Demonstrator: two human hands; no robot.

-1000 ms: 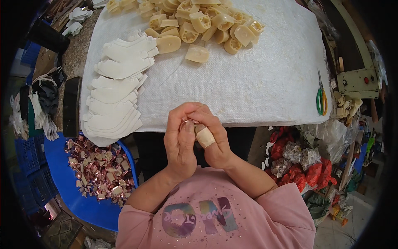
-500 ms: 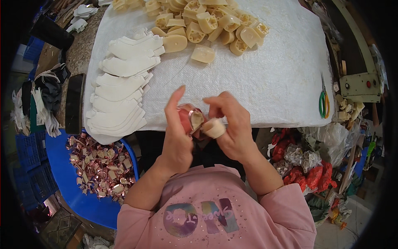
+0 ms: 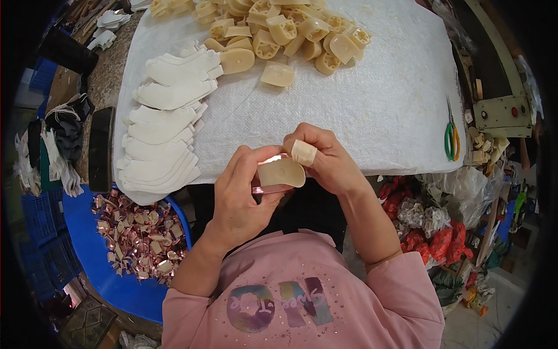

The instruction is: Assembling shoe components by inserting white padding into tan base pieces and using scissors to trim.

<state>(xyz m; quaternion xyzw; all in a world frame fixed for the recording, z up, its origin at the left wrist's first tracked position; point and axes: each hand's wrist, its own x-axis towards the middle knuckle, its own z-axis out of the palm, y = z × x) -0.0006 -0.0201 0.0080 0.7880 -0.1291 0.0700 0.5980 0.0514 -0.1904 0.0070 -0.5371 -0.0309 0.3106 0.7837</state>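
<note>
My left hand point(image 3: 237, 189) is closed round a shoe heel point(image 3: 281, 173) with a flat beige face turned up and shiny pink covering along its sides. It is held at the near edge of the table, above my lap. My right hand point(image 3: 332, 164) has its fingers curled against the far right side of the same heel, pinching at its edge. A beige wrap point(image 3: 304, 153) covers one right finger. The right fingertips are partly hidden, so any bit of covering between them does not show.
A white woven sheet point(image 3: 314, 110) covers the table. Bare beige heels point(image 3: 279, 74) are piled at the back, white curved pieces point(image 3: 160, 142) overlap at left. Scissors point(image 3: 451, 136) lie at right, a phone point(image 3: 101, 148) at left. A blue basin point(image 3: 104, 279) holds pink-covered heels point(image 3: 148, 238).
The heel has been turned so its flat beige face shows upward. My right hand has come in against its edge, and my left fingers have closed further round it.
</note>
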